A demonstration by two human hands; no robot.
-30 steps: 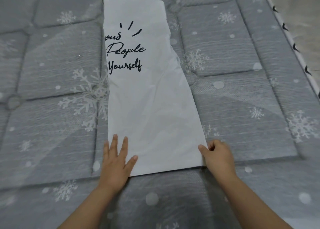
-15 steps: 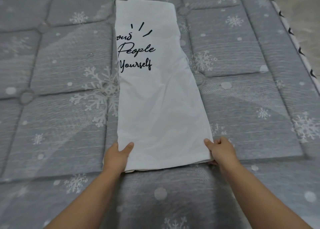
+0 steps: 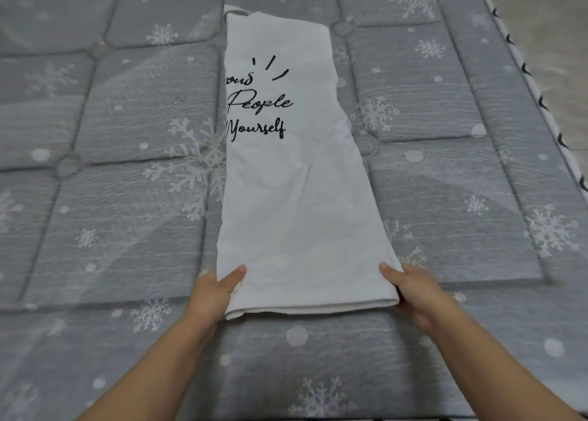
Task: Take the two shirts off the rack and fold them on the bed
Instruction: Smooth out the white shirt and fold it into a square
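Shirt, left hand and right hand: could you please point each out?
shirt (image 3: 296, 204), head view, plain middle of the cloth.
left hand (image 3: 211, 293), head view, back of the hand.
right hand (image 3: 416, 293), head view, back of the hand.

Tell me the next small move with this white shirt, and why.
Probably lift the near hem and carry it up toward the collar end. The white shirt already lies as a long narrow strip on the bed, and the left hand and right hand each pinch a near corner, thumbs on top. That grip suits folding it crosswise next.
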